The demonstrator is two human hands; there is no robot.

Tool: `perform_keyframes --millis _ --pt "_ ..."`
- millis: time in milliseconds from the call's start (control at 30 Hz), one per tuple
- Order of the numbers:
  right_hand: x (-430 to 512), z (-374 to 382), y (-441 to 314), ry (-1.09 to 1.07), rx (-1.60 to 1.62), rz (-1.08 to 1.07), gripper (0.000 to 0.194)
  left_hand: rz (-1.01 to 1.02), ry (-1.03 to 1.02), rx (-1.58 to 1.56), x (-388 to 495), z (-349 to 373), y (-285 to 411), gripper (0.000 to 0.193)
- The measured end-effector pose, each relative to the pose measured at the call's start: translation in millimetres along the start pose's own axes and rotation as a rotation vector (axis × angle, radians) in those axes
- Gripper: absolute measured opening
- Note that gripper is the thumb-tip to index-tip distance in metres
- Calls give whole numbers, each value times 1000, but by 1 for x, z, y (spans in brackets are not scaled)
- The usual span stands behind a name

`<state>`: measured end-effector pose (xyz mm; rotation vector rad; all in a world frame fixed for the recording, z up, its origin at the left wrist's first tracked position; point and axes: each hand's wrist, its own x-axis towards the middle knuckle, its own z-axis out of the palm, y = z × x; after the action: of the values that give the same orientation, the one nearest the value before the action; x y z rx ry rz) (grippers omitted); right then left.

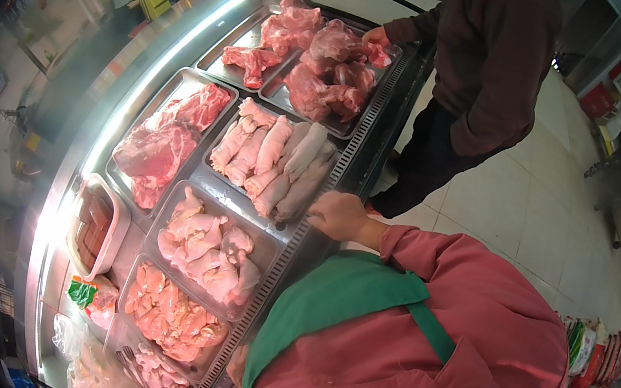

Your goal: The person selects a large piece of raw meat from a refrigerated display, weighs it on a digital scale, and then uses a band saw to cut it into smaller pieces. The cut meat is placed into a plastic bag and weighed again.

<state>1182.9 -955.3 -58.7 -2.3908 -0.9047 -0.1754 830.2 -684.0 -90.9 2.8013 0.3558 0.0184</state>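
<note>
My right hand (340, 213) rests on the slotted front edge of a refrigerated meat case, its fingers curled down beside a metal tray (213, 159) of pig's trotters (281, 156). Whether it grips anything is hidden. Only part of my left hand (237, 366) shows at the case's front edge; the green apron (324, 293) covers the rest. Closest to that hand are a tray of pale pink boneless poultry pieces (170, 315) and a tray of small meat pieces (160, 376) with metal tongs (133, 371). Chicken legs (207, 244) fill the tray between my hands.
A person in a dark sweater (502, 30) stands at the right, one hand (376, 37) at a tray of bone-in meat (329, 72). Large red cuts (172, 142) lie behind the trotters. A white tub (118, 248) holds dark red slabs. Bagged poultry (89, 374) lies at the left.
</note>
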Motion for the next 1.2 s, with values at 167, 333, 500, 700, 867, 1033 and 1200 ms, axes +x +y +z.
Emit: perform_keyframes --millis 167,333,500,700,867,1033,1200 --pt "0 0 0 3 -13 -3 21 -13 41 10 -2 8 -5 9" --pt "0 -1 0 -1 -15 -12 21 14 75 -57 -1 6 -4 8" --pt "-1 -1 0 -10 -15 0 21 47 112 -63 1 1 0 8" --pt "0 0 2 -4 -12 13 21 40 73 2 -2 7 -4 8" --pt "1 0 2 31 -12 -11 30 107 120 -65 -1 11 -5 11" --pt "0 -5 2 -4 -6 5 38 61 101 -193 4 -6 8 18" --pt "2 -16 3 -7 78 -47 44 8 103 -350 41 -33 55 47"
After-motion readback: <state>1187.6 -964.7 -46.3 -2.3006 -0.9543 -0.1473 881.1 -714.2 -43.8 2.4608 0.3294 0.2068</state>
